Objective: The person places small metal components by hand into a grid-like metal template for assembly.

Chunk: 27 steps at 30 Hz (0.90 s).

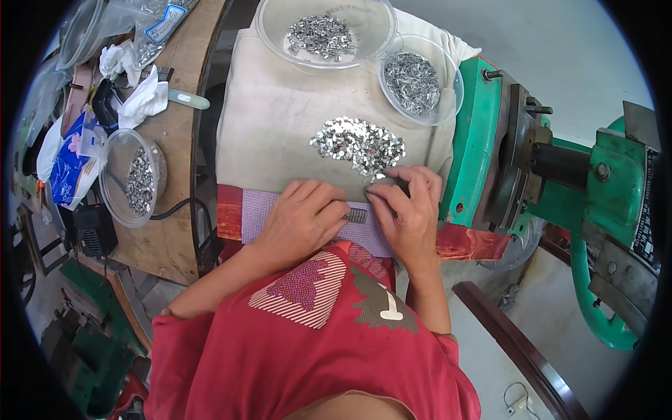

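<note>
My left hand (308, 213) lies at the near edge of the cloth-covered worktop, its fingers closed on one end of a small dark slotted metal block (357, 215). To the right, my right hand (411, 210) has its fingers bent and thumb drawn in at the near edge of a loose pile of small shiny metal pieces (360, 140). Whatever sits between those fingertips is too small to make out. Beneath the hands is a purple checked cloth (260, 210), with a beige cloth (266, 119) beyond it.
Two clear plastic tubs of small metal parts, a large one (269, 49) and a smaller one (456, 87), stand at the far side. A green machine (469, 140) borders the right. On the left, a wooden table (183, 154) carries another parts tub (112, 199), a green-handled tool (189, 99) and bags.
</note>
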{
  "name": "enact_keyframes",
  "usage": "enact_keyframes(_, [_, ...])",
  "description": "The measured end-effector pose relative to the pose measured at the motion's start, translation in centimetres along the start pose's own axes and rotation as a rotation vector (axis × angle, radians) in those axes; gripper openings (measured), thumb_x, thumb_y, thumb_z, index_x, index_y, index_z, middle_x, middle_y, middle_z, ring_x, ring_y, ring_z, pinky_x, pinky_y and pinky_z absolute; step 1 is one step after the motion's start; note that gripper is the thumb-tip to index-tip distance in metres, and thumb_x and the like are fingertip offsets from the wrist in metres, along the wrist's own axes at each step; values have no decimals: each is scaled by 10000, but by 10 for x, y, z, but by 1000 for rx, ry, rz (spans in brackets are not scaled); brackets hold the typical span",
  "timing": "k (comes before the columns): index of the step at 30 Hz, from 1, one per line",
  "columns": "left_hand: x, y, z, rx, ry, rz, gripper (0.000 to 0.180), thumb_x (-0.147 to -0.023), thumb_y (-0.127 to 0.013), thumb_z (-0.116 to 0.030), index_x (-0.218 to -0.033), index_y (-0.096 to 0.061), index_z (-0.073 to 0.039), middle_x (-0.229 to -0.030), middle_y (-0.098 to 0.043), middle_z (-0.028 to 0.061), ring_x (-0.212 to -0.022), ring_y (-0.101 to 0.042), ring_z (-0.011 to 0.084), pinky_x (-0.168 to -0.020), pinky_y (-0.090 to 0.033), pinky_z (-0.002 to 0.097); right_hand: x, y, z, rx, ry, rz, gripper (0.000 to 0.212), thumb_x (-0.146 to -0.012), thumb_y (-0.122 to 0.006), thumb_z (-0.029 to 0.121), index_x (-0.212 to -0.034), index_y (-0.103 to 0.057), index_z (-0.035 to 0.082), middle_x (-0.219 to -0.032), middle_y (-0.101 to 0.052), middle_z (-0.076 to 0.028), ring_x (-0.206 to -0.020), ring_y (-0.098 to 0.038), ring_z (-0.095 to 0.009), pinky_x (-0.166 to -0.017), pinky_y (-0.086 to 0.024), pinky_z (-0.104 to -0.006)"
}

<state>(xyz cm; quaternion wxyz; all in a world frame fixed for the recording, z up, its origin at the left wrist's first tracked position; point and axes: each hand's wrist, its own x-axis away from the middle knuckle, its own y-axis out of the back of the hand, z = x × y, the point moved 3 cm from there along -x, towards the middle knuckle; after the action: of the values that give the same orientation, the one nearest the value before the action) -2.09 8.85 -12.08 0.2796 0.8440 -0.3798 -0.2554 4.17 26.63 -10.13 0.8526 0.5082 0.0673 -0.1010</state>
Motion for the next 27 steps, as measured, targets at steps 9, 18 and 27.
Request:
enact_keyframes(9, [4, 7, 3, 3, 33, 12, 270, -782, -770, -158, -1002, -640, -72, -1038, -607, 72, -966, -587, 266, -843, -445, 392, -6, -6, 5, -30, 15, 17, 175, -726, -800, 79, -871, -702, 86, -1136, -637, -70, -1099, -540, -337, -939, -418, -453])
enact_keyframes(18, [2, 1, 0, -26, -58, -25, 182, -741, -786, -109, -906, -712, -87, -1036, -640, 42, -980, -612, 243, -820, -465, 386, 24, -1, 17, -120, 1, 14, 221, -677, -835, 48, -876, -747, 83, -1077, -653, -86, -1081, -551, -331, -928, -453, -425])
enact_keyframes(27, [-3, 1, -3, -26, -60, 13, 102, -786, -715, -121, -870, -684, -72, -1011, -619, 36, -984, -590, 231, -862, -454, 377, -4, -7, -1, 3, 6, -117, 203, -714, -817, 66, -901, -742, 82, -1077, -645, -76, -1064, -549, -324, -892, -440, -438])
